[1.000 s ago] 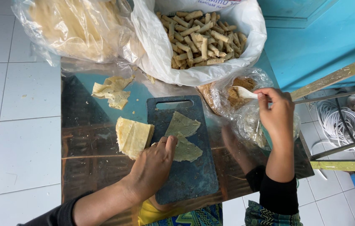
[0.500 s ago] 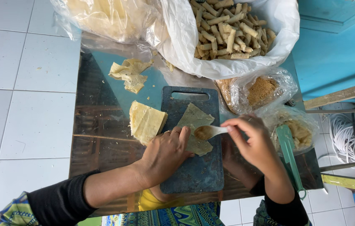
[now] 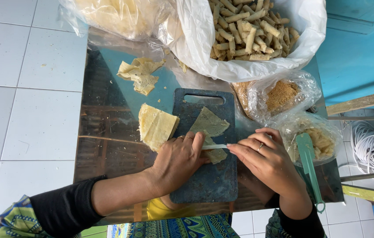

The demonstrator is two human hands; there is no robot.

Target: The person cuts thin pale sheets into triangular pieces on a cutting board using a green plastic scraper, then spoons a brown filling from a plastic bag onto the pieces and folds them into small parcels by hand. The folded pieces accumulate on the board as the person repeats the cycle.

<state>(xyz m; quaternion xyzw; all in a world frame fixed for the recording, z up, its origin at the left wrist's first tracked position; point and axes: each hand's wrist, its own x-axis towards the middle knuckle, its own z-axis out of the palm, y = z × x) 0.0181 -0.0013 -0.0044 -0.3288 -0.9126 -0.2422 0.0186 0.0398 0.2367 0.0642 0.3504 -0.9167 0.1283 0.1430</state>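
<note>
A triangular wrapper sheet (image 3: 210,124) was laid on the dark cutting board (image 3: 209,176). It was pressed down by the left hand (image 3: 179,159), fingers spread flat. A small white spoon (image 3: 215,146) was pinched in the right hand (image 3: 266,159), fingers closed, over the wrapper. A stack of wrappers (image 3: 156,127) was placed just beside the board.
</note>
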